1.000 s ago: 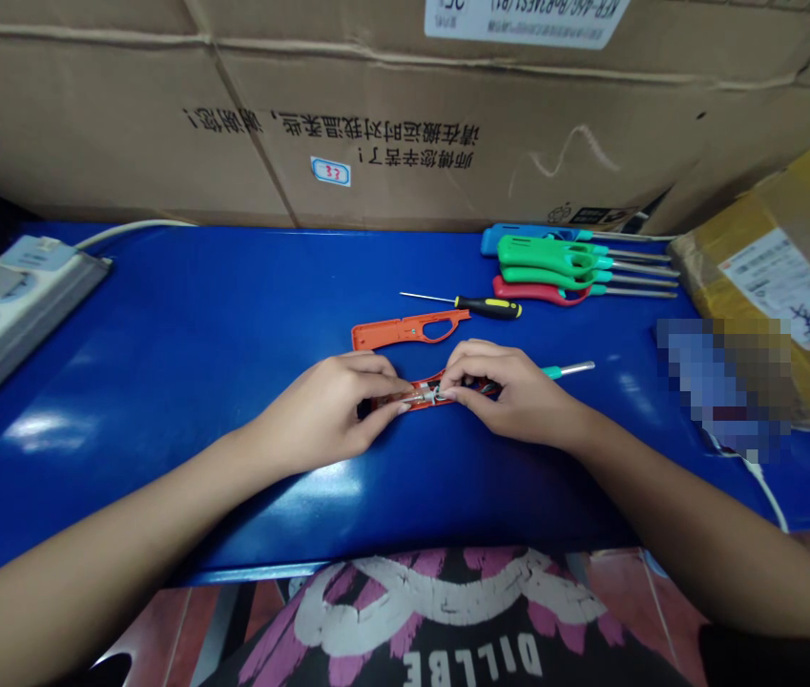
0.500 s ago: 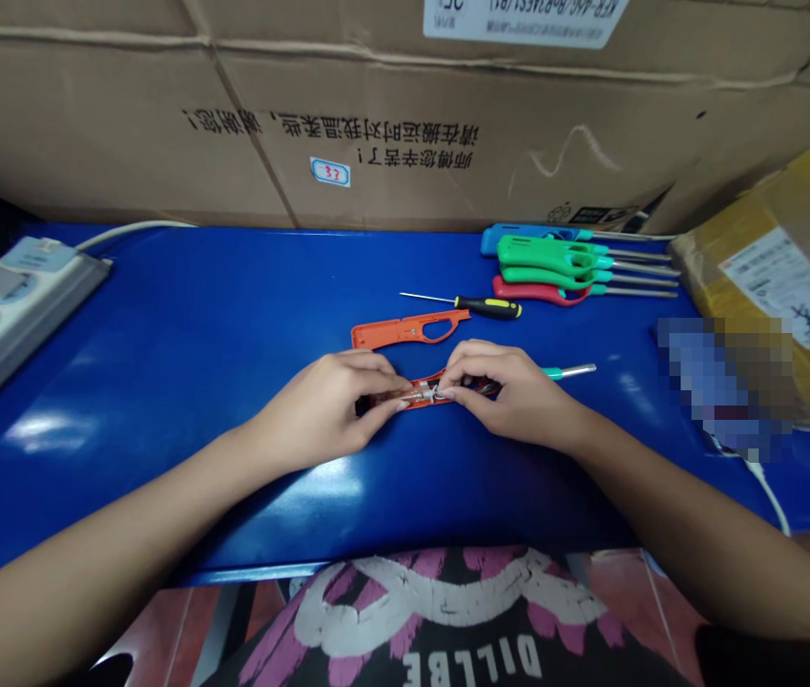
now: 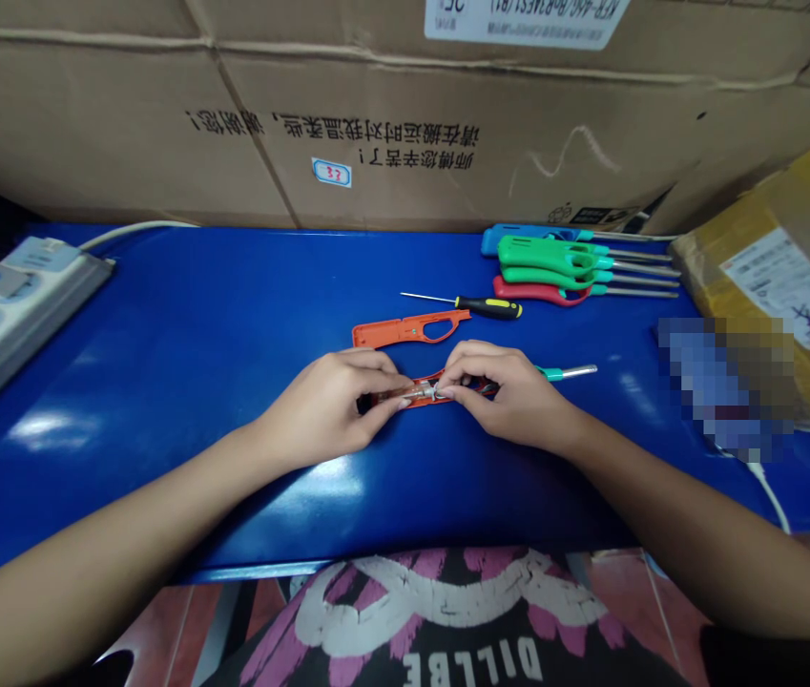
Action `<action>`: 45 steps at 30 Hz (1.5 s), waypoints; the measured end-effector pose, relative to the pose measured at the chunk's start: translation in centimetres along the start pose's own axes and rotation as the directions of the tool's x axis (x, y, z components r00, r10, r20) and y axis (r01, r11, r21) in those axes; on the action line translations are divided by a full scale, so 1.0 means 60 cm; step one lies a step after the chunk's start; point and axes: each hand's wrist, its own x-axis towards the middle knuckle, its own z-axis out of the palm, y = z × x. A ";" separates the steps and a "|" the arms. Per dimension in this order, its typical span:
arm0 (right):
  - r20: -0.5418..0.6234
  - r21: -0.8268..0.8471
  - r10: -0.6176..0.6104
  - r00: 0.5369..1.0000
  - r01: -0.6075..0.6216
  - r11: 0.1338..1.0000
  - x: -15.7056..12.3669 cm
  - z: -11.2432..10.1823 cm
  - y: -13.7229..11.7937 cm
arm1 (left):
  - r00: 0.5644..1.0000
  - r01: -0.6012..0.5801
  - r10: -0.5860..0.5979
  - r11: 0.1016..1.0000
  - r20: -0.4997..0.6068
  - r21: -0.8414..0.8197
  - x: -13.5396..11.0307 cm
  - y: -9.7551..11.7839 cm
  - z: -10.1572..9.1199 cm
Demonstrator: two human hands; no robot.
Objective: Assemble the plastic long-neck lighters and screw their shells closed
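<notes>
An orange long-neck lighter lies opened on the table, its inner parts showing and its metal nozzle pointing right. My left hand is closed round its left end, thumb and forefinger pinching at the body. At its middle, the fingertips of my right hand pinch a small pale part inside the casing; those fingertips hide most of that part. Beyond my hands rests the other orange casing half, with a loop-shaped opening at its right. Behind that lies a black and yellow screwdriver, its thin shaft pointing left.
Several blue, green and red lighters are piled at the back right. A yellow-taped box and a blurred-out object with a white cable stand right. A power strip lies left. A large carton walls off the back.
Hardly anything differs. Both hands keep the same grip on the lighter, and the view has shifted very slightly.
</notes>
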 end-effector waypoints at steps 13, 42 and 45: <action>0.011 -0.002 -0.012 1.000 0.012 1.000 0.000 -0.004 0.000 | 0.999 0.024 -0.028 0.995 0.045 0.092 -0.001 -0.003 -0.010; 0.053 -0.244 -0.107 0.993 0.116 0.963 -0.002 0.000 -0.004 | 0.998 0.042 -0.045 0.997 0.051 0.065 0.000 0.000 -0.017; 0.041 -0.242 -0.108 0.993 0.115 0.964 -0.002 0.001 -0.002 | 0.998 0.037 -0.041 0.996 0.055 0.077 -0.001 0.001 -0.020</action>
